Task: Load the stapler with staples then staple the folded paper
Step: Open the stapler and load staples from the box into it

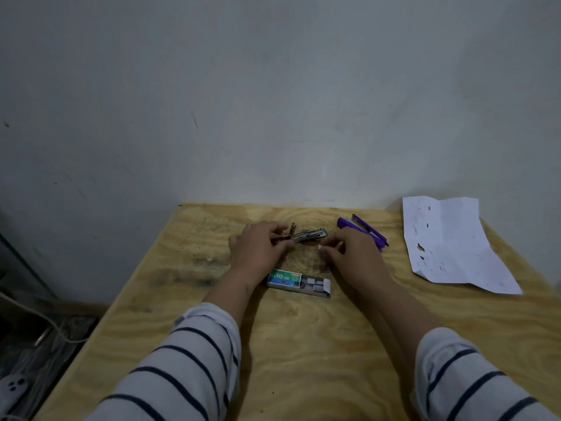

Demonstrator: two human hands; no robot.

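Stapler [299, 235] lies open, long axis left-to-right; left hand [258, 250] fingers clamp its left end, right hand [353, 253] fingers pinch something small just right.

A plain room in a home, by the look of it

A raw plywood table [303, 344] against a scuffed bare wall [273, 101], cables [60, 329] trailing on the floor (a game controller [12, 387] lies there too).
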